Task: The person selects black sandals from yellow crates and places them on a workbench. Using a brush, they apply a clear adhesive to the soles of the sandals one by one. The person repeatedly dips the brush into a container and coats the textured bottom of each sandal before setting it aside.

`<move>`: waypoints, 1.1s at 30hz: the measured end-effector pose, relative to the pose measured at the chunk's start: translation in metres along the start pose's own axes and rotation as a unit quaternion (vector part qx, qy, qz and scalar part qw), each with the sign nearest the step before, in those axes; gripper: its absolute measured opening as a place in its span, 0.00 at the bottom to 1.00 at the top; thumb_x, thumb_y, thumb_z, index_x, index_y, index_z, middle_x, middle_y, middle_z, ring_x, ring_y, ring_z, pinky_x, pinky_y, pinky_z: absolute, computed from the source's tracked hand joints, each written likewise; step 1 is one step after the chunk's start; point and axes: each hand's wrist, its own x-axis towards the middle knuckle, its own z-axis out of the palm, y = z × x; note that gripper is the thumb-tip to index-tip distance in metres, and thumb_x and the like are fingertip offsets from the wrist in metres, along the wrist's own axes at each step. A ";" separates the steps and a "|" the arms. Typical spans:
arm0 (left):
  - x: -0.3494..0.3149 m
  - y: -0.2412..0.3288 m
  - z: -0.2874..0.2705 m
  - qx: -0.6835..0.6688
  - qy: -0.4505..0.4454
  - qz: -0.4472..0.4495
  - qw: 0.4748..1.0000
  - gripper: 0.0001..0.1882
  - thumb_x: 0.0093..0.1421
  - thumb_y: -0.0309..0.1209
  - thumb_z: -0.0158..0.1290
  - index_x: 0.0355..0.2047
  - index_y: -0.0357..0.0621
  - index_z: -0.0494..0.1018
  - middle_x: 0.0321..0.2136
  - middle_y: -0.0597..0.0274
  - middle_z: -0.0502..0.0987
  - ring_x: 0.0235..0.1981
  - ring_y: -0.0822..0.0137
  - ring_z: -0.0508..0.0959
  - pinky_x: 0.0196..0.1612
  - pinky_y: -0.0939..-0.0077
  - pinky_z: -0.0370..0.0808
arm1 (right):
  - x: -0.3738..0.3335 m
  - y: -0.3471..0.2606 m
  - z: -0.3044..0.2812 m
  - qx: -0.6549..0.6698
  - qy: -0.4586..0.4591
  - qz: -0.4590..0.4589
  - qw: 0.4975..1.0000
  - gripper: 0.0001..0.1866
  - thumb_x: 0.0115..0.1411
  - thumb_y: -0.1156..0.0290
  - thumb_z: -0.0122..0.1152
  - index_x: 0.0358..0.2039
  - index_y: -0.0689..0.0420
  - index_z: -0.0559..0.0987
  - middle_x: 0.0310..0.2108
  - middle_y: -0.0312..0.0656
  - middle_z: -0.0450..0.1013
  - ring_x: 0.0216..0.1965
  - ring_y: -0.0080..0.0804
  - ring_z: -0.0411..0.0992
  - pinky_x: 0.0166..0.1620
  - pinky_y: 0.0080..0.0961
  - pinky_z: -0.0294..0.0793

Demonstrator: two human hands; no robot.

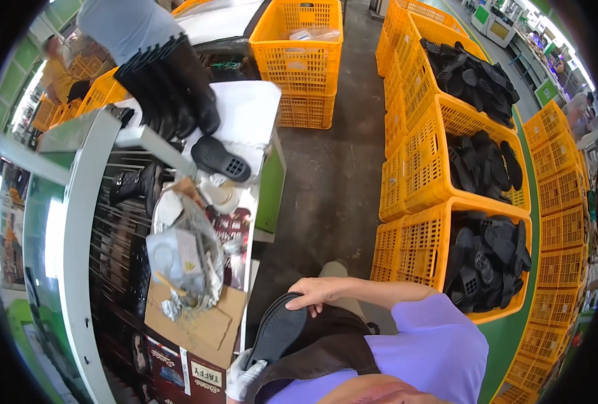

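One black, groove-rimmed sole [279, 331] beside the brown apron [333, 337], pinched at top by the right hand [314, 293], held below by the gloved left hand [240, 378]; leftward, cluttered desk [248, 101]; rightward, orange crates [412, 246].

Wht lettering [162, 357] + blk-on-wht label [207, 376] on dk-red carton [170, 378]

Shoe factory: yellow crates [413, 246] of black soles [484, 259], boots [178, 84] on bench [255, 108].
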 end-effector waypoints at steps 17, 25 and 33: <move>0.068 0.168 0.212 0.021 -0.268 -0.064 0.961 0.28 0.51 0.40 0.60 0.45 0.31 0.67 0.33 0.62 0.74 0.35 0.77 0.73 0.37 0.82 0.71 | -0.226 0.012 -0.088 0.402 0.193 -0.082 0.892 0.25 0.55 0.57 0.61 0.45 0.63 0.69 0.26 0.35 0.73 0.14 0.16 0.67 0.16 0.08 0.67; 0.133 0.246 0.246 -0.046 -0.284 -0.104 0.952 0.19 0.56 0.42 0.55 0.37 0.36 0.72 0.29 0.67 0.73 0.32 0.79 0.73 0.34 0.84 0.70 | -0.268 -0.061 -0.163 0.199 0.254 -0.064 0.944 0.21 0.58 0.53 0.54 0.40 0.58 0.72 0.24 0.37 0.73 0.21 0.21 0.71 0.24 0.14 0.70; 0.255 0.292 0.296 0.266 -0.115 0.244 0.926 0.28 0.56 0.47 0.53 0.46 0.34 0.69 0.42 0.44 0.73 0.44 0.58 0.74 0.48 0.71 0.69 | -0.305 -0.173 -0.286 0.088 0.389 0.009 0.917 0.18 0.60 0.53 0.50 0.31 0.58 0.73 0.21 0.39 0.74 0.20 0.23 0.73 0.23 0.15 0.70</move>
